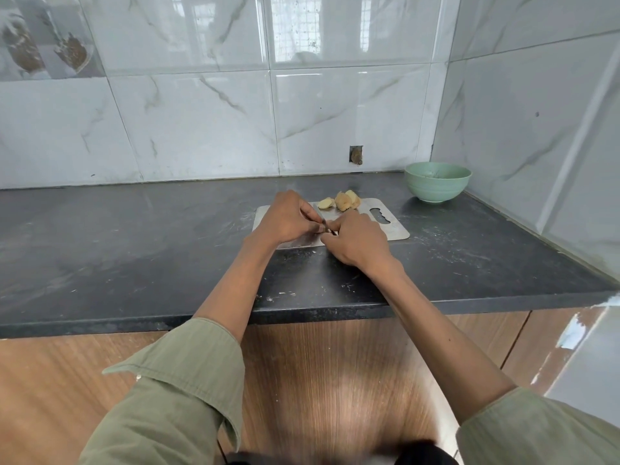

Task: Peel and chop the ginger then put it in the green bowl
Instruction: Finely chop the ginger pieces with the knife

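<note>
Both hands [288,218] [355,239] curled over board [396,229]

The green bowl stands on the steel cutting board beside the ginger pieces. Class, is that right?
Not quite. In the head view the green bowl stands on the dark counter, off to the right of the steel cutting board; only the ginger pieces lie on the board.
</note>
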Tool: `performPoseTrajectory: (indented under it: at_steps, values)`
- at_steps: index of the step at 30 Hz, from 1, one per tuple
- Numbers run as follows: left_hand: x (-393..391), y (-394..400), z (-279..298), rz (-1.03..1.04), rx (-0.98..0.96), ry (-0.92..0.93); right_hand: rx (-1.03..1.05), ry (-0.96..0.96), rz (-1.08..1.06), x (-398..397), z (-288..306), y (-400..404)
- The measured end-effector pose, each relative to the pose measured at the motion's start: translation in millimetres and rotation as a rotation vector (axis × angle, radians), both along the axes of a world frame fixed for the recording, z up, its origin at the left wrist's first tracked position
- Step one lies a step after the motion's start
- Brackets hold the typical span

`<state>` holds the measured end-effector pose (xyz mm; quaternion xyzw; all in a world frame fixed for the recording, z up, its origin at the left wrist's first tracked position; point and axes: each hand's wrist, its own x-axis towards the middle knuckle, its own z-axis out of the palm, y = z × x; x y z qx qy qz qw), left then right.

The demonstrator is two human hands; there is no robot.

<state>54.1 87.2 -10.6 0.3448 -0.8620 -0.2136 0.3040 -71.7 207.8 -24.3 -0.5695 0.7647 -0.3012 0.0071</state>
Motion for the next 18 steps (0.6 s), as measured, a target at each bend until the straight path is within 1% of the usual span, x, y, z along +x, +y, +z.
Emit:
performPoseTrajectory:
  at_steps: [8, 14, 18]
  values:
    - [-3, 0, -2, 0.016, -0.016, -0.004, -0.117, 0.008, -0.081, 8, -7, 7]
    - [-2, -2, -3, 0.037, -0.025, -0.008, -0.147, -0.001, -0.059, 8, -6, 13]
    - [0, -5, -3, 0.01, -0.022, -0.012, -0.17, -0.024, -0.025, 7, -5, 18]
